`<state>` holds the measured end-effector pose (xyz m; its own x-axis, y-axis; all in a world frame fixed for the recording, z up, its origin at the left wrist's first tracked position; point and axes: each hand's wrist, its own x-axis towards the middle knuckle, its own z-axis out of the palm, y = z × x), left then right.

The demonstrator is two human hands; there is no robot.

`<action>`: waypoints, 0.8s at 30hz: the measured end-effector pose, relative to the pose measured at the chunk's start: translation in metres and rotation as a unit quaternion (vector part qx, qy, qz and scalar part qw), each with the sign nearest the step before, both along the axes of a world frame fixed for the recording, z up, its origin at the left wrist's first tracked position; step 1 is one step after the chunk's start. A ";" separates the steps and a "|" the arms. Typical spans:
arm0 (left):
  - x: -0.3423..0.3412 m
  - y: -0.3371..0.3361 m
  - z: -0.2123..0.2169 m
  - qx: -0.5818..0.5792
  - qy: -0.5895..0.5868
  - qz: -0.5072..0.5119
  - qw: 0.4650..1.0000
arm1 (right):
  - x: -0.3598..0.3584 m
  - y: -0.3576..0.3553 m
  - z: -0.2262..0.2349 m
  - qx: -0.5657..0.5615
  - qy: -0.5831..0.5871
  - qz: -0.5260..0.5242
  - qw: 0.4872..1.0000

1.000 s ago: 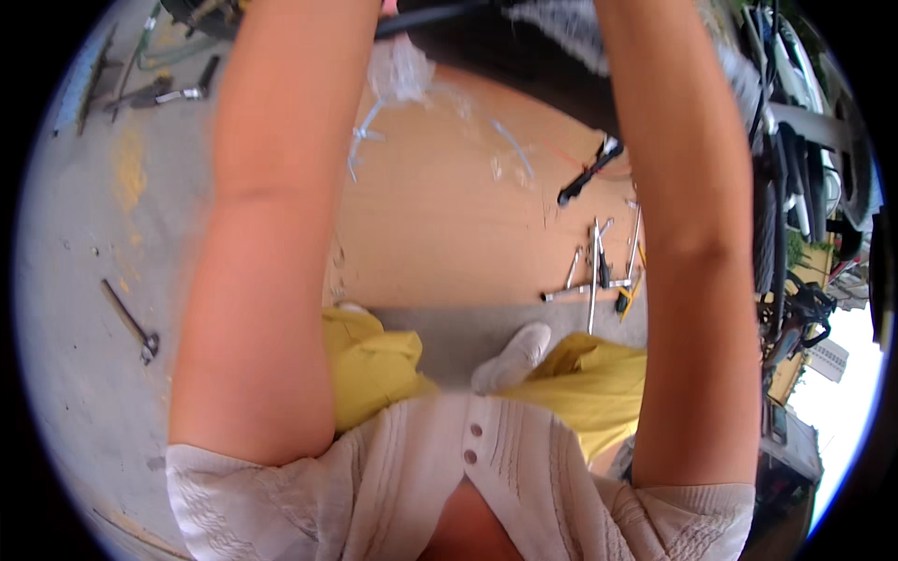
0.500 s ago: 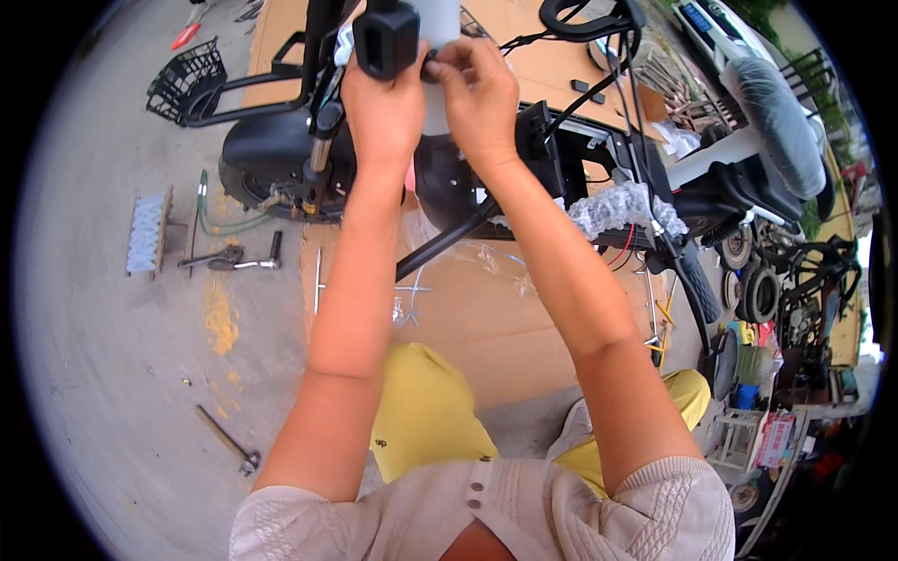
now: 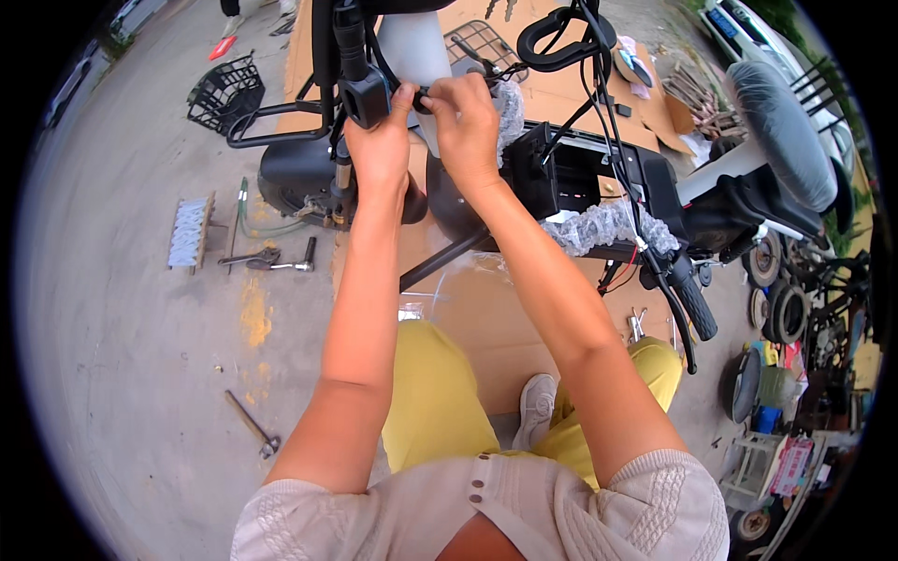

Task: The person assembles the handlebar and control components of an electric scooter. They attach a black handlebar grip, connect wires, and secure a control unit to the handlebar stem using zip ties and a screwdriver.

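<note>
In front of the white column [image 3: 412, 47] of an electric scooter, my two hands work close together. My right hand [image 3: 465, 131] pinches a small black part [image 3: 421, 100] between thumb and fingertips. Just beside it, the thumb of my left hand [image 3: 379, 154] points up toward the same part; its other fingers curl out of sight, and what they grip is hidden. A black block-shaped fitting [image 3: 365, 101] hangs directly above my left hand. Behind my right wrist lies the open black battery compartment [image 3: 571, 182], with bubble wrap [image 3: 613, 229] along its near edge.
Cables and a handlebar grip [image 3: 694, 304] hang at the right, before a plastic-wrapped seat [image 3: 781, 131]. Cardboard [image 3: 486, 309] covers the ground beneath. At left are a black basket [image 3: 227, 92], a ratchet wrench [image 3: 290, 266], and a hammer [image 3: 253, 423]. Tyres [image 3: 788, 313] stand far right.
The view has shifted, so the scooter and ground things sit slightly lower and further right. My hands stay together at the column, the right still pinching the small black part.
</note>
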<state>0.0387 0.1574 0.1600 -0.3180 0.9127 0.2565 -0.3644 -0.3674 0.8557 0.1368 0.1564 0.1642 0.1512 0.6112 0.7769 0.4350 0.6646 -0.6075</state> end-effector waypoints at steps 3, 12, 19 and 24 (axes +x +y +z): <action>0.013 0.002 0.001 0.003 -0.075 -0.013 0.997 | 0.009 0.009 -0.001 0.039 -0.017 -0.021 0.999; 0.002 -0.002 0.005 -0.050 -0.073 -0.032 0.996 | 0.013 -0.022 -0.024 -0.153 0.167 0.032 0.973; 0.004 0.000 0.013 -0.060 -0.051 -0.051 0.996 | 0.010 -0.019 -0.031 -0.127 0.170 0.011 0.977; -0.004 0.002 0.011 -0.078 -0.025 -0.050 0.995 | -0.007 -0.021 -0.034 -0.179 0.283 0.095 0.938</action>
<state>0.0347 0.1599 0.1705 -0.2316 0.9682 0.0952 -0.4369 -0.1909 0.8790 0.1302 0.1355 0.1303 0.3394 0.8748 0.3458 -0.1295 0.4076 -0.9039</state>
